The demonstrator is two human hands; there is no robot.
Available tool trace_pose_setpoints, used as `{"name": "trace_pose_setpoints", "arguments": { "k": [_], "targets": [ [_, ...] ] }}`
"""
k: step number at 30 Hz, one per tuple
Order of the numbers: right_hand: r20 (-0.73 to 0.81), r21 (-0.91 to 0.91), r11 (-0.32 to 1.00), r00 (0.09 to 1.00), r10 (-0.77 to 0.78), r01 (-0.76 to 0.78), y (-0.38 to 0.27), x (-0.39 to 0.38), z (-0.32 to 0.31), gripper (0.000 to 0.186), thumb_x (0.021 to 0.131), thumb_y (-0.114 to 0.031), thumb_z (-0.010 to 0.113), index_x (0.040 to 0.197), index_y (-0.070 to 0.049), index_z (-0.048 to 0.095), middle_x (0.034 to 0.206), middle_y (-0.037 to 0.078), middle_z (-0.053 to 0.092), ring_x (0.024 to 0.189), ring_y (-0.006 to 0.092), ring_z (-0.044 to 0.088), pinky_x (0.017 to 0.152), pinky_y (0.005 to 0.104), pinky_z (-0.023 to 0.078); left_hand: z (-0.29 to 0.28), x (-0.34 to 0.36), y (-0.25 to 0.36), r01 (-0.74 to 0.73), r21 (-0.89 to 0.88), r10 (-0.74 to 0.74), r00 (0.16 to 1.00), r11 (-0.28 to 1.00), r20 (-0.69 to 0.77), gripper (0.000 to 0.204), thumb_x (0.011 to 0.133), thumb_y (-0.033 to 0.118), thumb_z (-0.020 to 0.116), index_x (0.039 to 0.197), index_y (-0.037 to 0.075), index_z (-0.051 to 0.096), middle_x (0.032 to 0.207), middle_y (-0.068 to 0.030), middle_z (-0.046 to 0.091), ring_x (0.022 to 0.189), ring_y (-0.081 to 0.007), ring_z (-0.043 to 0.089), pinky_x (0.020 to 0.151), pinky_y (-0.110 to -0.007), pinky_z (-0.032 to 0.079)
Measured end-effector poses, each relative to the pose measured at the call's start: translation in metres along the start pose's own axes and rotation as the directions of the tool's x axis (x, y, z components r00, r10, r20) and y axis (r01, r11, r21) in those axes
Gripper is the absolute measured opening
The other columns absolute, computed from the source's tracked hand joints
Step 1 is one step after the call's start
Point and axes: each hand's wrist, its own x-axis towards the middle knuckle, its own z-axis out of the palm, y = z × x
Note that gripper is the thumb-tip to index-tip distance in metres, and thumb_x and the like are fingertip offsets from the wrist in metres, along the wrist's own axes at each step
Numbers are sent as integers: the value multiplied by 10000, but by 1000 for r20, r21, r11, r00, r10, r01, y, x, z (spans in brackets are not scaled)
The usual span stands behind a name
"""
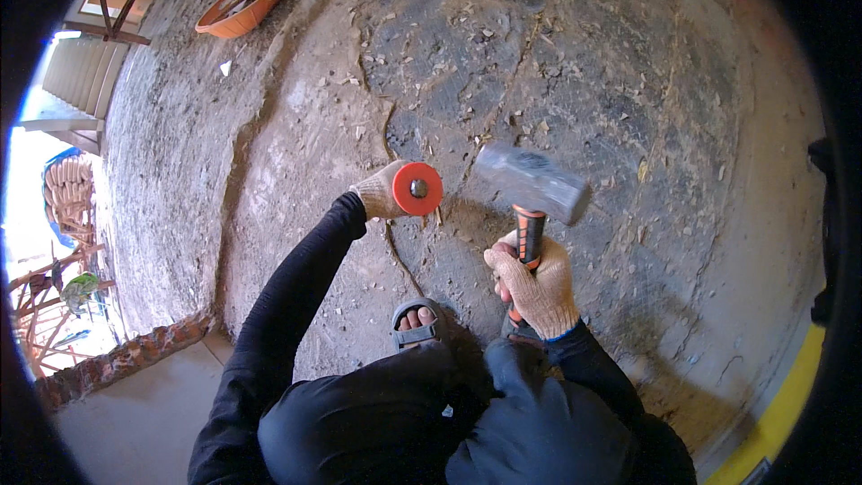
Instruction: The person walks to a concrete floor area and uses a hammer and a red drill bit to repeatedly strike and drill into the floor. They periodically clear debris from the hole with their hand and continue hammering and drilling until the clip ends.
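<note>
Gripping black-and-orange handle point(530, 242) of grey steel-headed hammer point(532, 181) above debris-strewn floor point(467, 54): cream-gloved right hand point(536, 286), curled tight. Cream-gloved left hand point(381, 192) wraps steel-ended tool point(418, 188) below round red guard point(417, 171). Hammer likely head-heavy, stiff; hold lower handle.

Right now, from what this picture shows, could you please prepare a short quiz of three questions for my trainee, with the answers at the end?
1. What does the right hand grip?
2. True or false: the left hand, at the tool with a round red guard, is bare.
3. Where in the picture is the orange container?
A) lower right
B) upper left
C) upper right

Key:
1. A hammer, by its black and orange handle.
2. False; it wears a light-coloured glove.
3. B
</note>
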Motion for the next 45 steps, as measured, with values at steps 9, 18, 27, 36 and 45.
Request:
{"name": "trace_pose_setpoints", "arguments": {
  "k": [9,18,27,36,45],
  "targets": [
    [-61,-357,927,993,99,-115,51,19,45,270,864,-226,813,812,-10,660,707,107,684,668,192,661,657,358,520,8,8,1,-77,139,76,997,987,8,691,736,313,960,1319,89,665,1319,-111,689,1218,-244,656,1066,-409,522],
    [-285,-107,942,898,-335,318,-8,11,8,181,848,-56,862,816,-57,683,707,0,674,643,69,610,594,276,499,7,0,12,-18,69,18,1000,997,-5,746,725,309,968,1356,82,642,1313,-112,689,1236,-249,655,1091,-409,509],
    [67,-538,817,977,-205,208,46,13,37,247,799,-179,860,784,-53,648,709,145,685,652,248,711,605,366,519,10,2,13,-195,5,195,975,981,-105,536,780,252,918,1239,63,715,1167,-124,766,1106,-266,723,987,-389,558],
    [-40,-463,809,903,-428,362,42,27,31,172,853,-63,813,854,-85,643,803,2,678,713,92,619,685,332,522,13,3,6,-117,54,123,986,992,-117,538,755,276,940,1204,78,722,1160,-112,755,1097,-249,713,985,-400,561],
    [-89,-243,955,977,-196,170,0,17,13,206,796,-49,842,819,-71,639,730,-13,623,675,95,614,653,311,516,11,8,0,-142,51,146,985,989,-91,499,769,266,933,1186,77,733,1147,-107,765,1071,-245,722,983,-398,564]
  ]
}}
